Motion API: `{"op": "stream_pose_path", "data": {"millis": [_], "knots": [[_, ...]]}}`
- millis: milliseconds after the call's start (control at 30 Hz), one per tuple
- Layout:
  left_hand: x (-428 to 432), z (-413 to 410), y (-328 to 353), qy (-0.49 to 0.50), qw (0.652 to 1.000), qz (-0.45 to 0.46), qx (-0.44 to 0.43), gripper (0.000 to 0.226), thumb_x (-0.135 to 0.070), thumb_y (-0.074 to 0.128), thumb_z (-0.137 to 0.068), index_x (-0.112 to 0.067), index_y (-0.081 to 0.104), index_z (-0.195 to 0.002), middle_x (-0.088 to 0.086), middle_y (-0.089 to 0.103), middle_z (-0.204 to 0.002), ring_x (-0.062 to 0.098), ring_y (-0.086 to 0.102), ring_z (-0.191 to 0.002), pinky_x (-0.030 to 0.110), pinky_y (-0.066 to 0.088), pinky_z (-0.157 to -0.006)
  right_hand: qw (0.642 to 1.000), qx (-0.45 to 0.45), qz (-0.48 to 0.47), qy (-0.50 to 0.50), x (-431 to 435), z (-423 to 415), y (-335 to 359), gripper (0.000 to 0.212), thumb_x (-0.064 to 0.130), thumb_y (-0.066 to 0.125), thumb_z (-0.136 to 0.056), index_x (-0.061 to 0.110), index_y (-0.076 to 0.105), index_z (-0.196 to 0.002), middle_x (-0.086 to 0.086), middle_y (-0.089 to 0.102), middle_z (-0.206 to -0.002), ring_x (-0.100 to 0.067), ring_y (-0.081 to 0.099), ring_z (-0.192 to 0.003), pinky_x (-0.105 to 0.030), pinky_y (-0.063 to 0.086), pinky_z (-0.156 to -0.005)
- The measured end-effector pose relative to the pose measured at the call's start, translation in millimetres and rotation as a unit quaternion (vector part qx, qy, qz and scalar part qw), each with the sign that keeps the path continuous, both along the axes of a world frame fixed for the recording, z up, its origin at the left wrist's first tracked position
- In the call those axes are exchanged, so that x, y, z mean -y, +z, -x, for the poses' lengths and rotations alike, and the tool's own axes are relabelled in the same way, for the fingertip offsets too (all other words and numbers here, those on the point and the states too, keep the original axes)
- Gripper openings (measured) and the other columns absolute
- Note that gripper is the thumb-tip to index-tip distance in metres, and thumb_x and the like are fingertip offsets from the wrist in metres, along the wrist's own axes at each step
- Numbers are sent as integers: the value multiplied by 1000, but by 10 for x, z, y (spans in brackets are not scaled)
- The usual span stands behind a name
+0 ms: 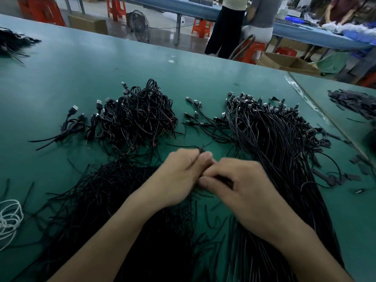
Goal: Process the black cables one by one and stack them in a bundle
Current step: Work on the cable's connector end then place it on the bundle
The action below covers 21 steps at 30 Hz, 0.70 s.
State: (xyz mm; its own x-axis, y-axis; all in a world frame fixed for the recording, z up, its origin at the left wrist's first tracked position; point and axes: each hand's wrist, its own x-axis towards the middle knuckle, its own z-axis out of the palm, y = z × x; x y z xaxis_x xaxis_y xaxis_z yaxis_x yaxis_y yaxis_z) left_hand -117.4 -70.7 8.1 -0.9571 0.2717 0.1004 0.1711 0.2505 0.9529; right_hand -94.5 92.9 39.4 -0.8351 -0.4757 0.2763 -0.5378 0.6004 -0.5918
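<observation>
Closest up, bottom centre: left hand (pixel 179 176) and right hand (pixel 242 186), fingertips almost meeting, both slightly blurred. Left fingers curled, pinching the tip of a thin black cable (pixel 201 150) poking out just above the knuckles. Right hand curled too, thumb clamped over a dark stretch, seemingly the same cable, hard to be sure with the blur.

Underneath everything, a big green table (pixel 101 64), matte, a few scuffs. Workshop room along the top of the frame: shiny floor, red stools (pixel 201 27), a floor fan (pixel 138 25), cardboard boxes (pixel 284 62), a blue bench (pixel 305 31) with people (pixel 225 27) standing at it.

Cable-wise: all black, thin, lots with silver USB plugs. Long straight bunch (pixel 274 139) fanned out right of centre, plugs at the far end, tails running under the right forearm. Tangled coiled heap (pixel 138 119) left of centre, some red wire ends showing. Flat spread of thin strands (pixel 91 200) at lower left, partly hidden by the left forearm. Few loose cables (pixel 71 123) just left of the heap.

Also around: white cord (pixel 9 218) at the left edge, small black scraps (pixel 354 100) at the right edge, another dark pile (pixel 12 41) at upper left.
</observation>
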Motion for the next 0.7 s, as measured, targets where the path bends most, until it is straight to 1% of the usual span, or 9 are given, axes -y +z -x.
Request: {"op": "stream_pose_path", "data": {"millis": [67,133,233,300,400,467,567,633,700], "knots": [[-13,-48,55,-47,997,-18,64,54,-35,37,-107,-20,66,-64,-3,64,-55,10,59,-49,22,46,-51,998,-16,66,-14,-47,44,31,8,23,76,-84,23,73,-77,12,65,-71,-9,64,-70,-10,42,-65],[3,-79,120,-65,991,-35,113,65,-47,32,-104,-23,65,-54,-4,58,-48,6,49,-39,15,38,-42,987,36,154,10,-52,84,24,8,15,75,-86,17,71,-79,4,68,-69,-15,69,-67,-21,51,-65],[58,-98,173,-104,980,-41,165,68,-69,31,-93,-23,55,-49,-8,44,-42,6,35,-37,13,29,-39,975,97,201,10,-61,146,-8,9,17,74,-87,14,66,-84,-2,70,-74,-21,70,-74,-40,54,-72],[100,-106,176,-140,973,-58,174,65,-72,32,-92,-24,46,-50,-8,41,-43,7,31,-39,14,27,-39,965,141,218,34,-74,156,-11,10,21,72,-87,14,65,-86,-7,71,-80,-28,69,-80,-46,56,-78],[104,-95,160,-128,974,-64,178,61,-66,34,-94,-26,40,-49,-5,50,-47,7,37,-38,13,30,-39,963,163,211,42,-90,168,33,8,24,72,-85,20,65,-83,-3,70,-79,-20,68,-75,-32,56,-71],[74,-76,134,-96,976,-74,178,63,-57,36,-100,-26,41,-46,-4,55,-51,6,43,-40,13,33,-41,975,135,176,21,-99,175,35,10,17,73,-86,20,65,-82,2,70,-78,-12,68,-73,-28,54,-70],[9,-54,89,-42,983,-90,152,66,-46,40,-104,-22,43,-42,-3,48,-51,12,42,-51,17,36,-52,991,67,119,8,-58,155,42,14,7,69,-90,19,64,-85,12,71,-79,-5,69,-76,-14,49,-69],[-9,-46,64,2,980,-130,153,61,-41,46,-103,-5,55,-54,3,47,-59,17,46,-61,19,43,-59,994,25,105,-10,-19,145,35,12,6,67,-91,17,64,-87,15,69,-82,-2,66,-77,-9,46,-67],[-18,-32,60,9,959,-202,198,46,-38,49,-103,5,65,-96,10,65,-84,24,64,-81,32,55,-70,994,-1,108,-28,11,156,24,11,7,68,-91,16,63,-89,13,67,-84,-5,65,-79,-13,48,-66]]}}
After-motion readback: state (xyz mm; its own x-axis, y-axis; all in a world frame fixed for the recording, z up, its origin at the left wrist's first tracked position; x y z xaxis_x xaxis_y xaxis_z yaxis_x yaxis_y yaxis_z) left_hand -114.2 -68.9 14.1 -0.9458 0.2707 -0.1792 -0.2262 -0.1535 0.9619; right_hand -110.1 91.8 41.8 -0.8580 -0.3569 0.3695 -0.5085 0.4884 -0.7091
